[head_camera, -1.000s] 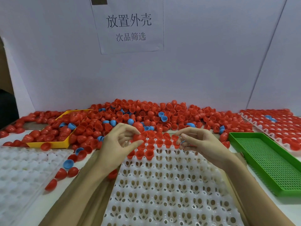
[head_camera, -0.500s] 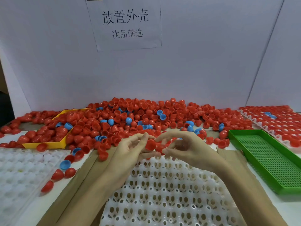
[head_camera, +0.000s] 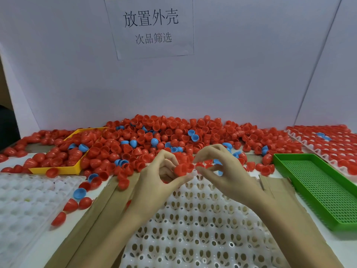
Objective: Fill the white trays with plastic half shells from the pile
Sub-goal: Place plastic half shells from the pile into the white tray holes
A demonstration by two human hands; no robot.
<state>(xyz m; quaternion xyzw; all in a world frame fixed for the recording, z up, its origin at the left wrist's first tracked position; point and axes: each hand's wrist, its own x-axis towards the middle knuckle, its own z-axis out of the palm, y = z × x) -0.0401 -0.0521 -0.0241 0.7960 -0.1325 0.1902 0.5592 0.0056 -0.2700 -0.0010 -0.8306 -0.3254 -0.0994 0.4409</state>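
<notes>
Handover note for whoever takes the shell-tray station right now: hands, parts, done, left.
Left hand: pinches a red half shell over the far edge of the centre white tray.
Right hand: fingers curled beside that shell; whether it holds anything is unclear.
Pile: red with some blue, along the back wall, spilling over the yellow tray.
Done: tray at far right looks filled.
Left: nearly all visible centre-tray pockets and the left white tray are empty. Green tray holds nothing.

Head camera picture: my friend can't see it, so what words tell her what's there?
Two hands meet over a white tray; the left hand pinches a red half shell, the right hand beside it. Behind lies a big pile of shells, mostly red.
</notes>
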